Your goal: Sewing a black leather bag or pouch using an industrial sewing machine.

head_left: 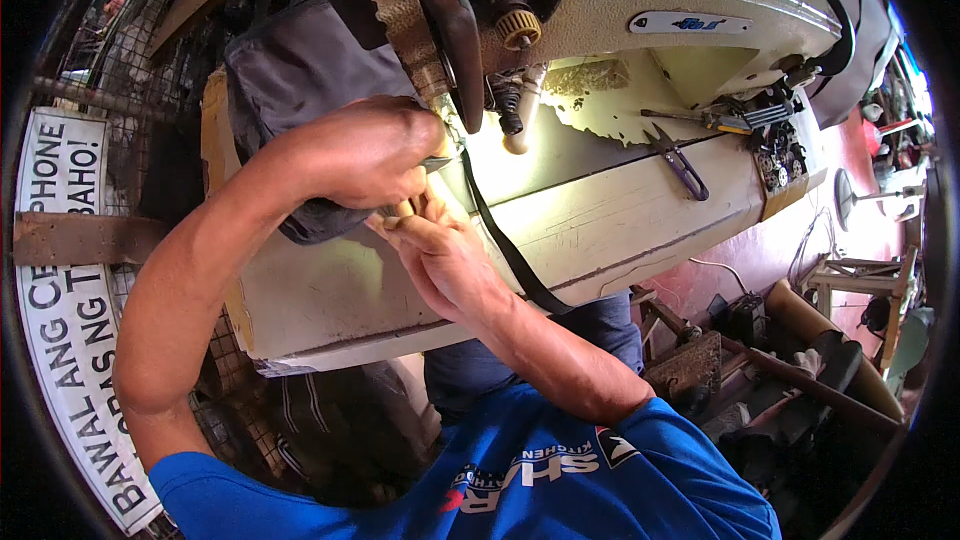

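Observation:
A dark grey fabric bag (pixel 305 70) lies bunched on the left of the sewing table, under the head of a beige sewing machine (pixel 600 15). My left hand (pixel 390 155) reaches around to the needle area, its fingers curled on the bag's edge. Just below it, my right hand (pixel 440 250) is closed with thumb and fingertips together, close to the left fingers; what it pinches is hidden. A narrow black strap (pixel 505 240) runs from near the needle, past my right wrist, over the table's front edge. A lamp lights the spot.
Thread snips (pixel 682 162) lie right of the machine's needle area, beside a screwdriver (pixel 735 123) and a tray of small metal parts (pixel 780 162). The table's front edge (pixel 640 258) runs above my lap. Wire mesh with a white sign (pixel 85 320) stands left; wooden frames and clutter are at lower right.

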Available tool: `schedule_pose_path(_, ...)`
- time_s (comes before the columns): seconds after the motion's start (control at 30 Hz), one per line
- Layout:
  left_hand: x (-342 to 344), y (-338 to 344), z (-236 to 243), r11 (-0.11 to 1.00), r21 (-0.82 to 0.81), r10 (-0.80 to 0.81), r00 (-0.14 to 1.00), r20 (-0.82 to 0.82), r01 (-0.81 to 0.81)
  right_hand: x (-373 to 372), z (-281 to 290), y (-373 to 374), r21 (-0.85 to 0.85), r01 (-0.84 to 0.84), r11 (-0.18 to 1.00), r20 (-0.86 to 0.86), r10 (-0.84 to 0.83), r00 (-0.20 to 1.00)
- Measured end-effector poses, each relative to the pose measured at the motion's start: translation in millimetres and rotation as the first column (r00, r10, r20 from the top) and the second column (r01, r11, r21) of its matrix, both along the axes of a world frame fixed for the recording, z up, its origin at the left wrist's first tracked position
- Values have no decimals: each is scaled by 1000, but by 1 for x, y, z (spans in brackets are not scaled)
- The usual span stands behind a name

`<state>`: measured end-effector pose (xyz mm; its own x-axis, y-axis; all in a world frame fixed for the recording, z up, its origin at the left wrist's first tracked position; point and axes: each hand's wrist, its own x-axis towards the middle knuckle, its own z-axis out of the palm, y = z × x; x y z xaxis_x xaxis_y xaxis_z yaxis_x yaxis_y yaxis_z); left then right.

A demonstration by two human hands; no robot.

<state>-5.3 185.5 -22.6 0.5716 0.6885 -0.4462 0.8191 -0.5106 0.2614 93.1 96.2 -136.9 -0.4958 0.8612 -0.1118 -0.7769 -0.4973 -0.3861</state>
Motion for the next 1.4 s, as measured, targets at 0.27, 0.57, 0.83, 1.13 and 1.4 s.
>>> schedule_pose_path(0.27, 3, -31, -19, 958, 253, -109, 986, -128, 139, 9, 8, -4, -200, -150, 968, 237, 196, 951)
schedule_pose_path(0.57, -32, 13, -15, 966, -255, 69, 911, 406, 40, 44, 14, -9, -44, 92, 995, 154, -85, 984)
schedule_pose_path(0.83, -8, -4, -14, 992, 113, -68, 985, 159, 50, 23, -3, -9, -142, 120, 982, -118, -138, 983)
schedule_pose_path(1.13, 2, -77, -65, 805, 588, -106, 994, 4, 83, 83, 38, -47, 450, -217, 866, 717, -206, 666)
schedule_pose_path(1.4, -6, -78, -67, 914, 400, 42, 997, 60, -63, 76, 18, 34, 509, -565, 649, 765, -643, -50)
